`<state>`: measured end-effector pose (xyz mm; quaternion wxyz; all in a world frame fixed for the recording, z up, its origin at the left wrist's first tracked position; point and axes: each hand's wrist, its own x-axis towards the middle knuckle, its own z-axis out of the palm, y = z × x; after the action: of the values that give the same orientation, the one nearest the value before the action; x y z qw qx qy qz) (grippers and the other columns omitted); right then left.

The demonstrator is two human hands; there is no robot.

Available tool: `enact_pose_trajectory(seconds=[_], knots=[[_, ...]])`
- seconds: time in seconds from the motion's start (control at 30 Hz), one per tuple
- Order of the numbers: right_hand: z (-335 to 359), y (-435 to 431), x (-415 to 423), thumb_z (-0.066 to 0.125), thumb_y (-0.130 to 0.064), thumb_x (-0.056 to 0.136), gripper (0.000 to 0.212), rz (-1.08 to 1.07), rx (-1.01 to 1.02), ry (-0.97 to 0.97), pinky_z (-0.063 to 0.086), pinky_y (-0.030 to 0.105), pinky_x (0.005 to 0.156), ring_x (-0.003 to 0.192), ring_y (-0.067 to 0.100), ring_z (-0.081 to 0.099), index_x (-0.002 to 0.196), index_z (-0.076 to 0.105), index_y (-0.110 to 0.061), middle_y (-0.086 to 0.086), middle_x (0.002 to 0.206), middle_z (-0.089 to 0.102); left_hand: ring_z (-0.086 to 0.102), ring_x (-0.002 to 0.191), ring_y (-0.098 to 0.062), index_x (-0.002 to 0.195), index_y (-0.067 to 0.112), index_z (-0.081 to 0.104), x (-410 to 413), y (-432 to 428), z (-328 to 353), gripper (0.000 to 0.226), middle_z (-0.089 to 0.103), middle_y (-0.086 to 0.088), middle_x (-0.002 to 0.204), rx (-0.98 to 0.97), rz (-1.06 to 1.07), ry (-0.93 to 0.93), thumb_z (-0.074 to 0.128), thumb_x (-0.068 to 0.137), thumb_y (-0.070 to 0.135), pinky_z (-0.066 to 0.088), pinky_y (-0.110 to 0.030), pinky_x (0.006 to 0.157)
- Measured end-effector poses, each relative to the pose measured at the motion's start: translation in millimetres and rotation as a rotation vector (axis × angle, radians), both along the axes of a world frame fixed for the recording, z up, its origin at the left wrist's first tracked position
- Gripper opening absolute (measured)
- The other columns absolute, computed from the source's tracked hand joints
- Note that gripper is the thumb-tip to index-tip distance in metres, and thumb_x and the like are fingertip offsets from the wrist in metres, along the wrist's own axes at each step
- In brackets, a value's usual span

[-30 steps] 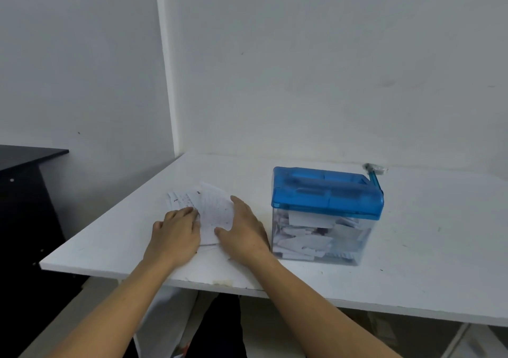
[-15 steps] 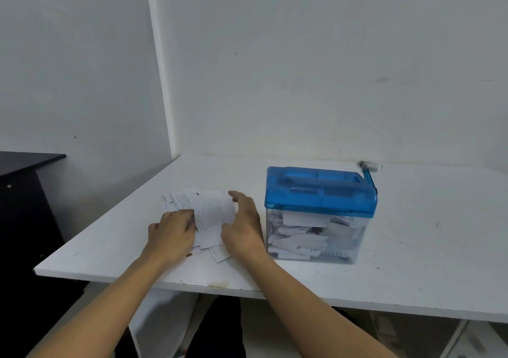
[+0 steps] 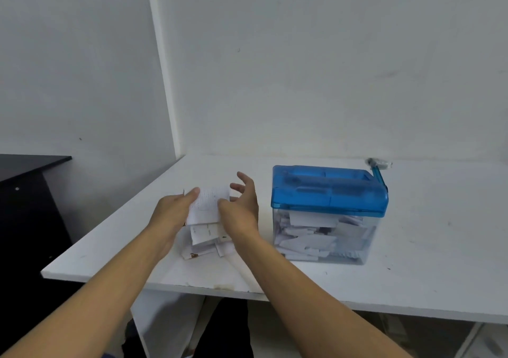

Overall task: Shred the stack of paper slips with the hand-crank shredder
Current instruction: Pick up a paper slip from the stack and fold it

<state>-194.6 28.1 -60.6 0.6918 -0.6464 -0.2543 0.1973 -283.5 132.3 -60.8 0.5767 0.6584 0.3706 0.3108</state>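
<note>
Left grip (image 3: 170, 212) is pinching a slip (image 3: 207, 203) over the stack (image 3: 204, 240) beside the shredder (image 3: 330, 192); right grip (image 3: 242, 209) is thumbing it, fingers splayed wide.

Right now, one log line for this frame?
phase: picking slips | left hand: holds lifted slips | right hand: fingers spread beside them | stack: on table | shredder: crank untouched

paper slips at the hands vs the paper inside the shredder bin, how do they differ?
Place: the paper slips sit in the open left of the shredder, with the top ones held up by the left hand; the bin paper lies enclosed behind the shredder's clear walls.
Pose: slips roughly stacked; bin paper a loose jumble.
Marks: slips show faint print; bin paper looks plain from here.
Both are white paper.
</note>
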Motion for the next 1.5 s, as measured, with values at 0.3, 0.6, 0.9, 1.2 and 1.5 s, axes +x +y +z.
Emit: enact_pose_trajectory(seconds=[0.3,0.6,0.9,1.2,1.5], knots=[[10.0,-0.6,1.3,0.07,-0.034,0.093,0.025,0.048,-0.079,0.129,0.047,0.018,0.059,0.081,0.008,0.061,0.111,0.066,-0.018,-0.005,0.1,0.068,0.073,0.096,-0.024,0.109,0.005,0.074,-14.0,-0.4,14.5,0.027,0.077,-0.009,0.103,-0.141,-0.068,-0.193,0.073,0.091,0.024,0.055,-0.036,0.091],[2.2,-7.1,10.1,0.055,-0.023,0.103,0.041,-0.058,-0.139,0.14,0.045,0.007,0.057,0.103,0.015,0.061,0.143,0.051,-0.016,0.002,0.133,0.062,0.072,0.094,-0.027,0.103,0.002,0.072,-8.2,7.3,-11.5,0.02,0.076,-0.011,0.101,-0.203,0.027,-0.072,0.072,0.093,0.02,0.057,-0.039,0.087],[2.8,-8.2,6.4,0.06,-0.033,0.1,0.017,-0.002,-0.118,0.145,0.048,0.013,0.062,0.082,0.01,0.06,0.105,0.063,-0.017,-0.003,0.1,0.065,0.051,0.117,-0.032,0.116,0.013,0.068,-2.8,1.0,-6.3,0.053,0.061,-0.009,0.122,0.375,0.265,0.313,0.042,0.101,0.057,0.042,-0.048,0.103],[46.4,-6.3,-4.3,0.048,-0.023,0.103,0.03,0.118,-0.084,-0.031,0.052,0.032,0.087,0.102,0.02,0.058,0.13,0.058,-0.015,0.0,0.108,0.061,0.072,0.094,-0.018,0.104,0.015,0.076,-14.6,-6.5,32.7,0.023,0.078,-0.002,0.102,0.056,0.01,-0.209,0.066,0.096,0.034,0.054,-0.034,0.091],[134.1,-59.7,18.5,0.047,-0.003,0.095,0.019,0.172,0.01,-0.328,0.055,0.029,0.063,0.087,0.024,0.063,0.103,0.063,-0.007,0.01,0.097,0.066,0.073,0.084,-0.014,0.096,0.017,0.074,12.3,-64.9,113.0,0.012,0.078,0.0,0.096,0.168,-0.132,-0.401,0.066,0.097,0.026,0.059,-0.026,0.076]])
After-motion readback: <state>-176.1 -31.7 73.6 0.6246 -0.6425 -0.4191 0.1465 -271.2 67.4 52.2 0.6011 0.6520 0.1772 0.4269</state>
